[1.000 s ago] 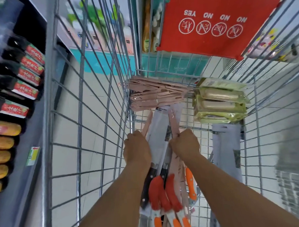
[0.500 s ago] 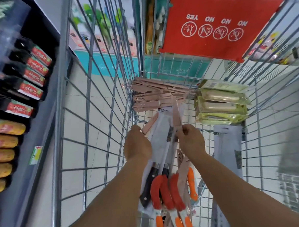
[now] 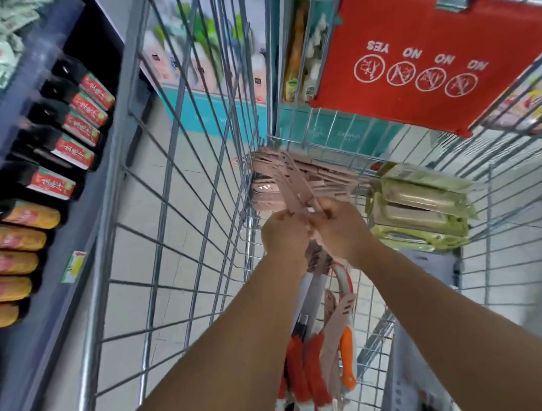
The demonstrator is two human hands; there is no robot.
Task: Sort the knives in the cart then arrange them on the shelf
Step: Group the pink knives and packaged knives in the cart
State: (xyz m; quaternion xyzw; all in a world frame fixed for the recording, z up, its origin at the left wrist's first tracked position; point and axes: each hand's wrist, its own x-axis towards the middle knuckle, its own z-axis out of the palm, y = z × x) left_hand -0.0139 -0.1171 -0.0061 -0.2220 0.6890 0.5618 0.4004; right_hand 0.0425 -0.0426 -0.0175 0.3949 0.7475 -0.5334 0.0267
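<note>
Inside the wire cart [image 3: 182, 184], a stack of pink packaged knives [image 3: 330, 174] lies at the far end. My left hand [image 3: 285, 235] and my right hand [image 3: 342, 230] meet just in front of it, both closed on thin pink knife packs [image 3: 294, 188] that angle up toward the stack. Below my wrists lie knives with red and orange handles [image 3: 305, 371] and more pink packs [image 3: 341, 320]. Green packaged knives [image 3: 419, 211] are stacked at the far right of the cart.
A dark shelf [image 3: 35, 324] at the left holds red-labelled black packages [image 3: 74, 130] and orange packages [image 3: 13, 241]. A red sign [image 3: 418, 62] hangs on the cart's far end. Grey-white packs [image 3: 416, 366] lie along the cart's right side. The floor is tiled.
Both hands have moved forward toward the pink stack, carrying pink knife packs away from the red-handled knives. The view has tilted closer into the cart.
</note>
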